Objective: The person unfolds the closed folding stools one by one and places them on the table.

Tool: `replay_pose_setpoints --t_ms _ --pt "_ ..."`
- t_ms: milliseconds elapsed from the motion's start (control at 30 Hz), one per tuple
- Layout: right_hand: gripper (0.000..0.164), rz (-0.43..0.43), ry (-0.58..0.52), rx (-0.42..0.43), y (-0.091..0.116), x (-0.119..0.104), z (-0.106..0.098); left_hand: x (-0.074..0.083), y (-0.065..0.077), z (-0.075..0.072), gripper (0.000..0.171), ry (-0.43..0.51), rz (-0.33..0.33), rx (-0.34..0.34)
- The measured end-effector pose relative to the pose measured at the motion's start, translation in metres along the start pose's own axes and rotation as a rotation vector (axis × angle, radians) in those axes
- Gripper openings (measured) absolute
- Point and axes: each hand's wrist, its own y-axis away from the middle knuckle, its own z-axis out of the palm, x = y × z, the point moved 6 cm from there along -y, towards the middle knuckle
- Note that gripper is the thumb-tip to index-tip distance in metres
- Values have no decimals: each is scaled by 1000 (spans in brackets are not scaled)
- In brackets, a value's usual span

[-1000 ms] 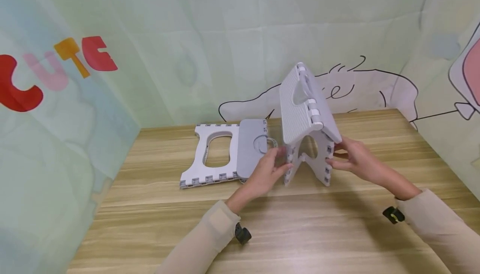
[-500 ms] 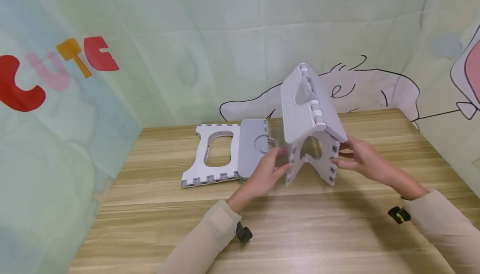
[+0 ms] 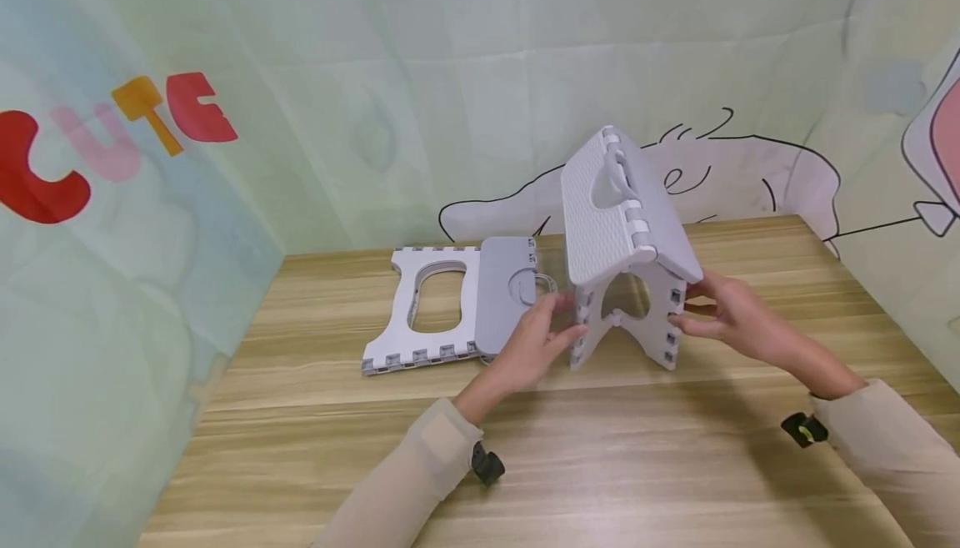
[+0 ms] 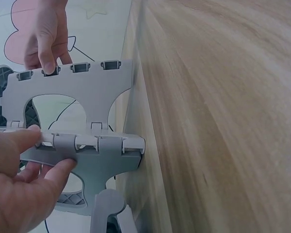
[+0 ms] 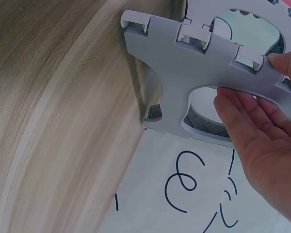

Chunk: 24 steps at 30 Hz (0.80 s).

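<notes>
A white and grey folding stool stands partly unfolded on its legs, its two seat halves peaked like a roof. My left hand grips the hinged edge of its left leg panel; the left wrist view shows thumb and fingers on either side of that edge. On the opposite side my right hand holds the right leg panel. In the right wrist view its fingers reach into the panel's oval opening, with the thumb on the hinged edge. Between the panels, a small middle joint is bent upward.
Left of the standing stool, a second folding stool lies folded flat on the wooden table, with a loop handle on its right side. A printed cloth hangs behind the table's back edge and along its left.
The stool's leg panels have spread wider and its peak has become flatter. My right hand has moved to the right with its panel, while the left hand stays nearly in place.
</notes>
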Motion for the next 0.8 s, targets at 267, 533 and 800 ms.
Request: replay_pose_setpoints --t_ms 267,533,800 --pt "62 9 7 8 2 2 -3 0 -1 1 42 2 -4 -2" --pt "60 9 2 16 5 5 -5 -1 -1 1 42 -6 -12 -6" --pt "59 22 -3 12 7 7 -8 0 -1 1 42 1 4 -5"
